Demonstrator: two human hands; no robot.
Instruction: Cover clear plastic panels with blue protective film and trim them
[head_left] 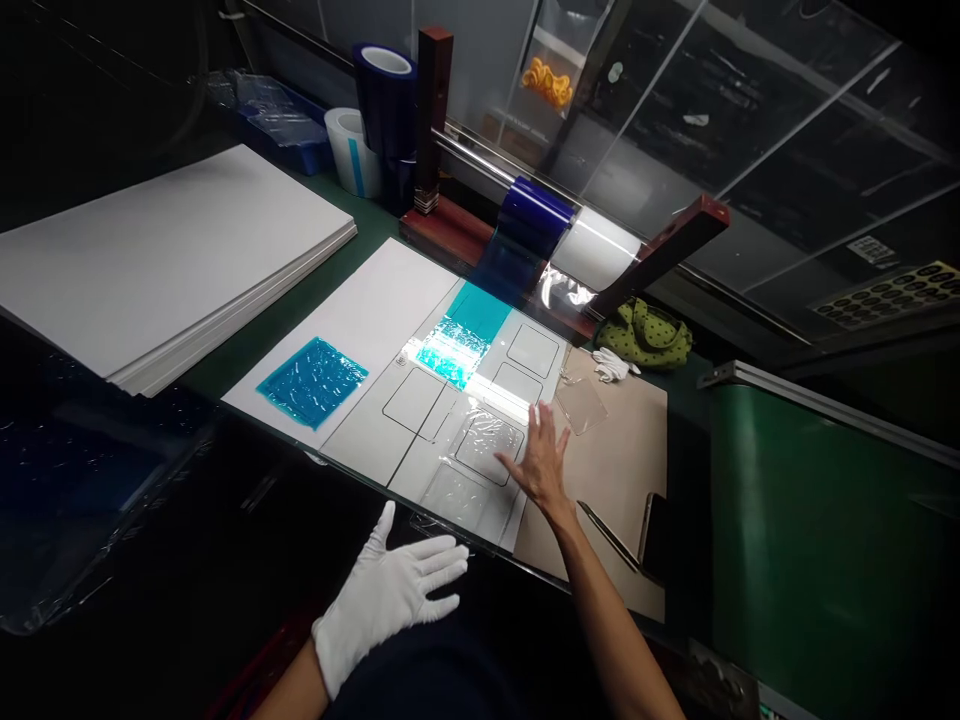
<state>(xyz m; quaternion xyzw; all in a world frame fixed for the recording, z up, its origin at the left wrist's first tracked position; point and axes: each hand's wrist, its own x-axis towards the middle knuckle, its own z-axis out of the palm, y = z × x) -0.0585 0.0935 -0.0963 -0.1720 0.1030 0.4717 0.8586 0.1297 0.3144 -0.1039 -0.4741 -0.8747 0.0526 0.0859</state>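
My left hand (401,595), in a white glove, is held in front of the table's near edge with its fingers stretched out and nothing in it. My bare right hand (541,460) spreads its fingers over the right side of a white sheet marked with rounded rectangles (415,403). Just left of its thumb lies a clear film piece (487,440); whether the hand touches the sheet I cannot tell. A second clear piece (581,405) rests on brown board beyond the fingers. Turquoise film (469,330) runs from a blue roll (534,212) onto the sheet. Farther left lies a blue film square (313,382).
A stack of white sheets (172,240) occupies the left. Behind stands a wooden roll holder (433,110) beside upright film rolls (384,110). To the right are a phone (652,538), a thin dark tool (607,535), a green pouch (645,335) and a green conveyor belt (810,530).
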